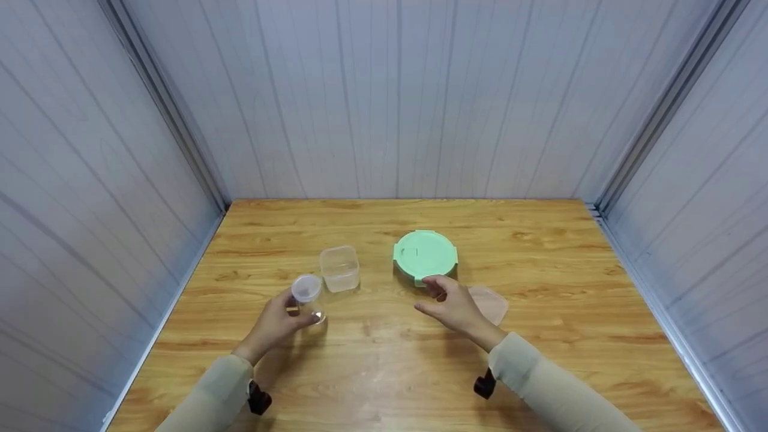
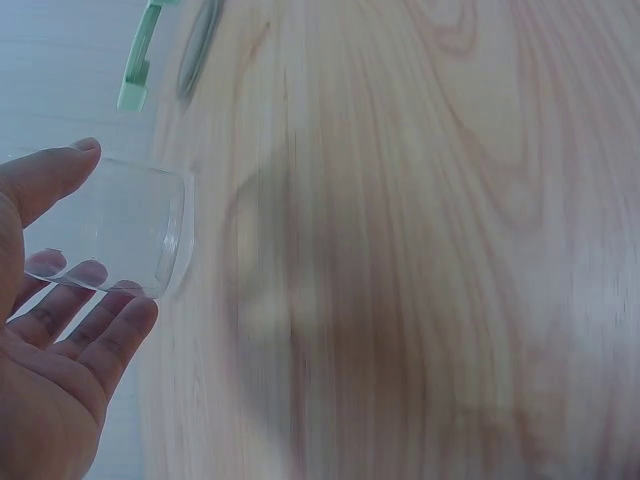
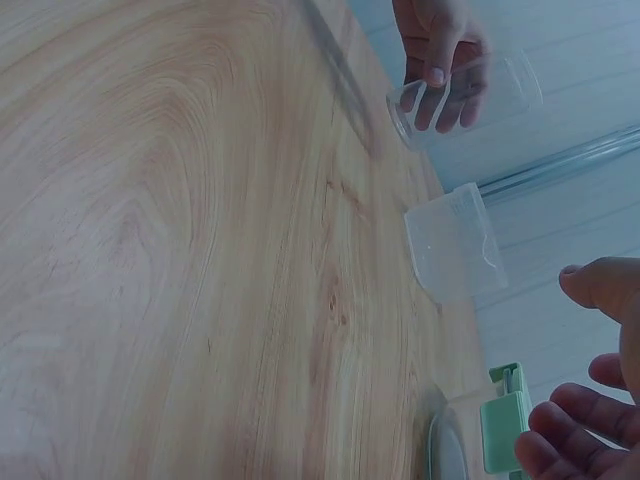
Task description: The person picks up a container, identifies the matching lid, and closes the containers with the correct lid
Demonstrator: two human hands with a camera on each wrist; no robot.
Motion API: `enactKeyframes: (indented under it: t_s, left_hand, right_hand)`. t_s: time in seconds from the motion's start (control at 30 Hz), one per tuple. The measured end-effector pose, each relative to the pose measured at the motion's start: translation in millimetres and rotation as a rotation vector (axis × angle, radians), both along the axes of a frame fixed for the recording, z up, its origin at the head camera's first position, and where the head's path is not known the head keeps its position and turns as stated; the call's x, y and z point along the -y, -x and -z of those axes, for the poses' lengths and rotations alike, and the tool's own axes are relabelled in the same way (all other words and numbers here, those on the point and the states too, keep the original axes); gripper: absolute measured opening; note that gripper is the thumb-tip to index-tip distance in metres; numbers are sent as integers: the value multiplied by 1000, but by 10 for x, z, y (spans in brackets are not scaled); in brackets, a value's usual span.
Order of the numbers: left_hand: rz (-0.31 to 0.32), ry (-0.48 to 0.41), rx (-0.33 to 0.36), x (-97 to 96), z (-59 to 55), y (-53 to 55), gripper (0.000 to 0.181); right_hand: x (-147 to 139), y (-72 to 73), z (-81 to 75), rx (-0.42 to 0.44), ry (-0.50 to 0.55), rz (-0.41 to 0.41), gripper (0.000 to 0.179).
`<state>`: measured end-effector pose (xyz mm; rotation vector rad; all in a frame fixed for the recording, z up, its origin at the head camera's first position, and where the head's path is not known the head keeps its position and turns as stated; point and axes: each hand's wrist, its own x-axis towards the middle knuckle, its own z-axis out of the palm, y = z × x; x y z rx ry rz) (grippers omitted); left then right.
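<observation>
My left hand grips a clear jar with a translucent lid, thumb on one side and fingers on the other. In the left wrist view the jar hangs close over the table, its shadow to the right. My right hand holds nothing; its thumb and fingers are spread apart beside the front of a round container with a mint-green lid. A green side clip shows right by those fingertips in the right wrist view.
A clear square container stands just behind the jar. Partly beneath my right hand, a flat translucent lid lies on the wooden table. Pale panel walls enclose the table at the back and both sides.
</observation>
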<state>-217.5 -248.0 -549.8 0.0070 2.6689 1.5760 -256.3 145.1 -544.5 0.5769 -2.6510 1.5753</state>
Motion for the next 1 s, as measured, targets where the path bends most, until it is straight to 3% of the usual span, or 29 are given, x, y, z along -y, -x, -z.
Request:
enactKeyframes:
  t_s: [0.5, 1.0]
  left_hand:
    - [-66, 47, -3, 340, 9, 49, 71]
    - [-109, 23, -30, 503, -2, 73, 59]
  right_hand:
    - [118, 15, 8, 33, -10, -61, 52]
    - [209, 65, -7, 33, -20, -111, 53]
